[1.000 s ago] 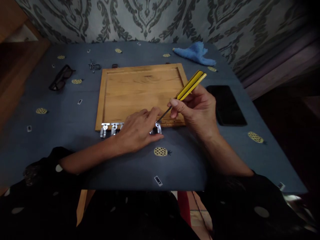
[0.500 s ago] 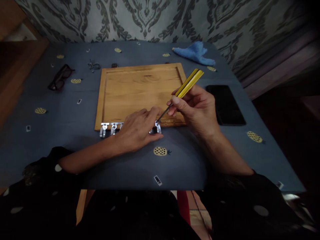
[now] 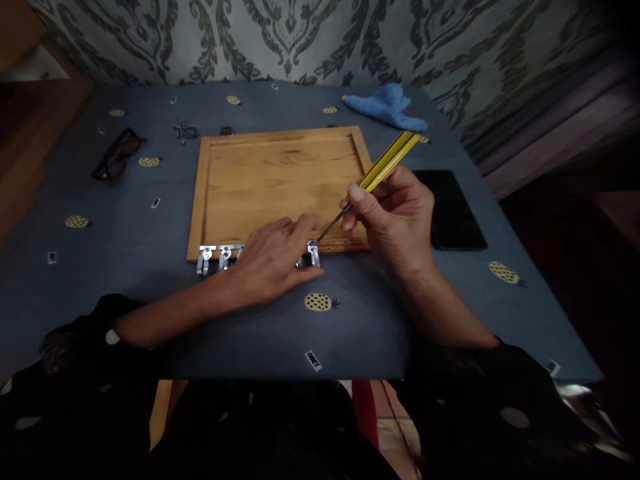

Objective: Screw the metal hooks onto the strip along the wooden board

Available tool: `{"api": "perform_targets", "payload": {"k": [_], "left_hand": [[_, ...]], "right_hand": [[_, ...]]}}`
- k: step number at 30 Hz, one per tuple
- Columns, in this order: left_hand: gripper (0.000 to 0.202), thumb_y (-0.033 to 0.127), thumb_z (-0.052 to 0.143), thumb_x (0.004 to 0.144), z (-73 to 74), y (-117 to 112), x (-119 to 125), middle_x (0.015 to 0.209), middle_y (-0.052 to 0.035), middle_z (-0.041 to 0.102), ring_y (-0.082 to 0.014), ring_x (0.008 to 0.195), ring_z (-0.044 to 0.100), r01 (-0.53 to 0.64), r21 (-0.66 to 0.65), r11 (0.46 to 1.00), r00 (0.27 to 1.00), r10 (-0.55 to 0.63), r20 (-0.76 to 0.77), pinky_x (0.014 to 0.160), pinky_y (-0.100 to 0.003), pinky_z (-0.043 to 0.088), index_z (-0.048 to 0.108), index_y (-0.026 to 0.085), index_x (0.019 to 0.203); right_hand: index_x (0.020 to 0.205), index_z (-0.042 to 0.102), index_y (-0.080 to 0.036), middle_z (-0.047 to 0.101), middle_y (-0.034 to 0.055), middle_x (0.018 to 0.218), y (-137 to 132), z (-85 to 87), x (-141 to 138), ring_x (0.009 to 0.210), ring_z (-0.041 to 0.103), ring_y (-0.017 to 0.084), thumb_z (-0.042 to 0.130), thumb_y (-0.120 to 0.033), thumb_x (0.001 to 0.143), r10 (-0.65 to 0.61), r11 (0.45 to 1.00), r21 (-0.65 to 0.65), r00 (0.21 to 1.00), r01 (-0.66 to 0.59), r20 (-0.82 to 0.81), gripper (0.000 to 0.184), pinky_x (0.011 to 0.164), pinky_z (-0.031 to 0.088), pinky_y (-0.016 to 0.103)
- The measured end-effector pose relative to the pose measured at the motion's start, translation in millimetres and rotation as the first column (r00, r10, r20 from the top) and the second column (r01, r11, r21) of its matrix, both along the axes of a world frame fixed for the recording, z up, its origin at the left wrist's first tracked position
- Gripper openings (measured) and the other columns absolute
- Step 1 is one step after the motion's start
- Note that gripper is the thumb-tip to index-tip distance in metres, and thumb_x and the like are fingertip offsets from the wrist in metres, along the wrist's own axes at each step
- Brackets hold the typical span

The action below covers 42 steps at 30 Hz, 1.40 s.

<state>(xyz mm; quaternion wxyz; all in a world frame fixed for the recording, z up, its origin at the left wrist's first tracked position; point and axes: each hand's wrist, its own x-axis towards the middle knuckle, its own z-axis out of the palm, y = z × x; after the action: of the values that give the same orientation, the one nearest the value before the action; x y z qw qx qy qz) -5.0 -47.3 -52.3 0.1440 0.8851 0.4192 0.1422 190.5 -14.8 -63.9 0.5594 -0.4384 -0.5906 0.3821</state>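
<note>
A framed wooden board lies flat on the table. Along its near edge runs a silver metal hook rail with several hooks, its middle covered by my left hand. That hand grips the rail against the board, fingers on top and thumb on the near side. My right hand holds a screwdriver by its yellow and black handle, thumb against the fingers. The thin shaft slants down to the left, its tip at the rail's right end. Whether the tip sits in a screw head is too small to tell.
A black phone lies right of my right hand. Behind the board are a blue cloth and a small pile of metal hooks. Dark glasses rest at the left. A patterned curtain borders the table's far edge.
The screwdriver's handle has swung slightly to the right and up, with its tip still at the rail's right end. My left hand stays on the rail. The view has shifted a little.
</note>
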Motion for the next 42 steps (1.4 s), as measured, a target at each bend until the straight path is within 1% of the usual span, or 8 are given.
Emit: {"api": "perform_targets", "payload": {"k": [6, 10, 16, 21, 28, 33, 39, 42], "left_hand": [[0.056, 0.042, 0.076, 0.084, 2.3, 0, 1, 0.108, -0.0072, 0.071, -0.0242, 0.095, 0.067, -0.009, -0.010, 1.000, 1.000, 0.009, -0.012, 0.077, -0.037, 0.052, 0.043, 0.018, 0.122], [0.056, 0.043, 0.076, 0.083, 2.2, 1, 1, 0.107, -0.0073, 0.071, -0.0244, 0.096, 0.067, -0.009, -0.009, 1.000, 1.000, 0.009, -0.017, 0.079, -0.036, 0.052, 0.044, 0.018, 0.122], [0.052, 0.042, 0.075, 0.084, 0.3, 0, 1, 0.106, -0.0069, 0.071, -0.0238, 0.096, 0.067, -0.011, 0.007, 1.000, 1.000, 0.011, -0.006, 0.077, -0.035, 0.051, 0.044, 0.018, 0.120], [0.051, 0.044, 0.075, 0.084, 0.5, 0, 1, 0.104, -0.0065, 0.070, -0.0242, 0.094, 0.067, -0.002, 0.023, 1.000, 1.000, 0.002, -0.011, 0.075, -0.034, 0.050, 0.045, 0.018, 0.118], [0.050, 0.045, 0.073, 0.085, 2.2, 1, 0, 0.103, -0.0068, 0.070, -0.0237, 0.092, 0.066, -0.002, 0.016, 1.000, 0.999, 0.003, -0.038, 0.073, -0.034, 0.049, 0.045, 0.018, 0.117], [0.051, 0.044, 0.074, 0.084, -0.6, 1, 0, 0.102, -0.0061, 0.070, -0.0230, 0.091, 0.066, -0.003, 0.045, 0.999, 1.000, 0.004, -0.017, 0.073, -0.034, 0.049, 0.045, 0.018, 0.117], [0.050, 0.044, 0.073, 0.085, -0.9, 0, 0, 0.102, -0.0065, 0.070, -0.0239, 0.093, 0.066, -0.001, 0.035, 0.999, 1.000, 0.002, -0.018, 0.074, -0.034, 0.049, 0.044, 0.018, 0.116], [0.050, 0.043, 0.074, 0.085, 0.7, 0, 1, 0.104, -0.0065, 0.070, -0.0236, 0.093, 0.066, -0.007, 0.017, 1.000, 1.000, 0.007, -0.015, 0.074, -0.034, 0.050, 0.044, 0.019, 0.116]], "right_hand": [[0.081, 0.057, -0.029, 0.067, -0.0023, 0.075, -2, 3.7, -5, 0.051, 0.061, 0.014, 0.079, -0.068, 0.072, -0.007, 1.000, -0.029, 1.000, 0.007, 0.025, 0.046, 0.050, 0.057, 0.032], [0.080, 0.058, -0.028, 0.067, -0.0024, 0.076, -2, 4.2, -5, 0.051, 0.061, 0.013, 0.081, -0.066, 0.070, 0.013, 0.999, -0.038, 1.000, -0.013, 0.011, 0.045, 0.051, 0.057, 0.031], [0.079, 0.059, -0.027, 0.067, -0.0028, 0.077, -2, 3.4, -5, 0.050, 0.061, 0.011, 0.082, -0.060, 0.074, 0.050, 0.999, -0.012, 0.999, -0.050, -0.008, 0.040, 0.051, 0.057, 0.030], [0.079, 0.060, -0.028, 0.067, -0.0024, 0.077, -3, 5.2, -5, 0.051, 0.060, 0.011, 0.082, -0.062, 0.072, 0.069, 0.997, -0.023, 0.997, -0.068, 0.019, 0.041, 0.052, 0.057, 0.031], [0.094, 0.071, -0.028, 0.070, -0.0017, 0.079, -5, 11.8, -2, 0.054, 0.063, 0.014, 0.085, -0.055, 0.073, 0.139, 0.988, -0.070, 0.990, -0.140, -0.018, 0.037, 0.057, 0.060, 0.033], [0.101, 0.071, -0.027, 0.074, 0.0009, 0.084, -7, 14.0, -1, 0.060, 0.068, 0.016, 0.083, -0.056, 0.075, 0.159, 0.983, -0.097, 0.987, -0.159, -0.003, 0.041, 0.059, 0.062, 0.033], [0.086, 0.067, -0.028, 0.070, -0.0034, 0.076, -6, 12.1, -3, 0.054, 0.064, 0.013, 0.086, -0.055, 0.071, 0.135, 0.990, -0.049, 0.991, -0.135, -0.013, 0.037, 0.056, 0.061, 0.032], [0.080, 0.064, -0.027, 0.069, -0.0034, 0.076, -5, 10.1, -4, 0.052, 0.061, 0.012, 0.086, -0.055, 0.070, 0.126, 0.991, -0.036, 0.992, -0.126, -0.007, 0.037, 0.053, 0.059, 0.032]]}}
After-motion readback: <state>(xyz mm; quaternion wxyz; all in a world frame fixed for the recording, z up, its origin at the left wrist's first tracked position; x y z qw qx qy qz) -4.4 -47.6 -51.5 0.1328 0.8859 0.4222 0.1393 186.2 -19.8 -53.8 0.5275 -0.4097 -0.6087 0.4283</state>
